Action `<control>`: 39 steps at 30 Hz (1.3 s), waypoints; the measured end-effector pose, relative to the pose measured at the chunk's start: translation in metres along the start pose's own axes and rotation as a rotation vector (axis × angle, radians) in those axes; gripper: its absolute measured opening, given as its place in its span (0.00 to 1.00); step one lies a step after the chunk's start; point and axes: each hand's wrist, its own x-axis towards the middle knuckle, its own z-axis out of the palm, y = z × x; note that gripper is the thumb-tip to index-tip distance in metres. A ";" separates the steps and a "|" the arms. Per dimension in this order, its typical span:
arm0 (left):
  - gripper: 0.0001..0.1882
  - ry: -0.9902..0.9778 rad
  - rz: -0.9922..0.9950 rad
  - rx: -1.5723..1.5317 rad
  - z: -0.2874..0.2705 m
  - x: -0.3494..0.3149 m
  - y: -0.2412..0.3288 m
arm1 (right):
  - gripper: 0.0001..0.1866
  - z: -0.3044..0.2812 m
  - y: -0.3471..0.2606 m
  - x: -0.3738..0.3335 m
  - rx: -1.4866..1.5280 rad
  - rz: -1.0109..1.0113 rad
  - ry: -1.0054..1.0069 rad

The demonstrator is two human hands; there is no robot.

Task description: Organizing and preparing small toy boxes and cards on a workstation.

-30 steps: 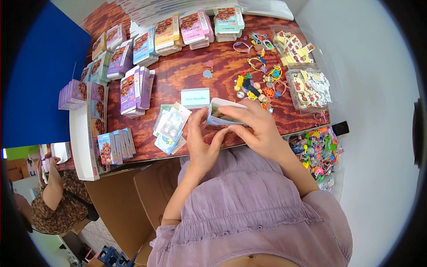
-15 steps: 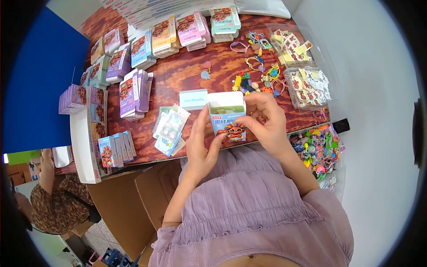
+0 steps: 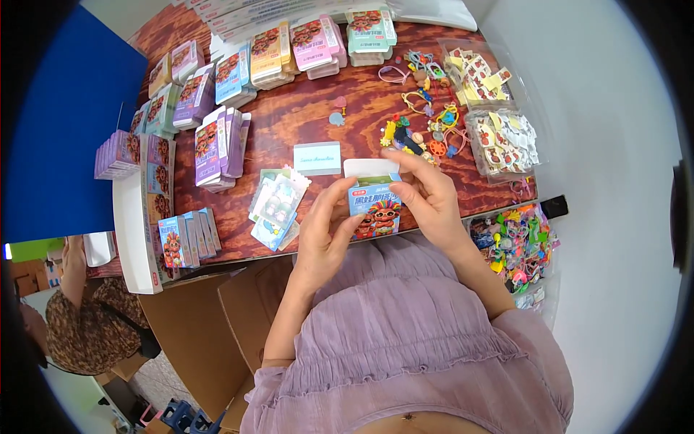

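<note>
Near the table's front edge I hold a small blue carton (image 3: 377,215) with a cartoon figure on its front. Its white top flap stands raised at the back, and something greenish shows in the opening. My left hand (image 3: 327,230) grips the carton's left side, with the thumb on the front and the fingers at the upper left corner. My right hand (image 3: 428,202) is closed at the upper right corner, its thumb and fingers around a small blue side flap. Left of the carton lies a loose pile of pale picture cards (image 3: 278,206). A white-and-teal card (image 3: 316,158) is just behind.
Stacks of flat purple cartons (image 3: 210,152) and other coloured ones line the left and back. Filled blue boxes (image 3: 189,239) stand front left. Colourful trinkets (image 3: 412,134), sticker trays (image 3: 502,145) and a bag of small toys (image 3: 517,242) are on the right. Another person (image 3: 94,318) is at far left.
The carton now shows more of its printed front and less of its opening. My left fingers have moved up to its top corner. My right fingers have come to the side flap.
</note>
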 end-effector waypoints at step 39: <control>0.26 0.027 0.082 0.236 -0.012 -0.020 -0.006 | 0.10 -0.001 0.011 -0.001 -0.584 -0.231 -0.391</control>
